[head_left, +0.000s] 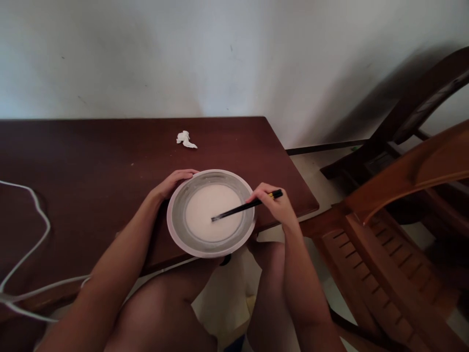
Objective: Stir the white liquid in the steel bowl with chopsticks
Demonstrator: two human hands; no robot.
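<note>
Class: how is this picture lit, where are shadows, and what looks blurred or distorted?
Head view: dim, uneven light, the wall palest at left and centre, darkened by shadow near the dark chair; head view: lower ends of the chopsticks look soft, possibly motion blur; head view: slatted chair seems stretched toward the right edge.

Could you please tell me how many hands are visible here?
2: the left hand at the left side of the bowl, partly hidden by it; the right hand at its right, holding chopsticks.
</note>
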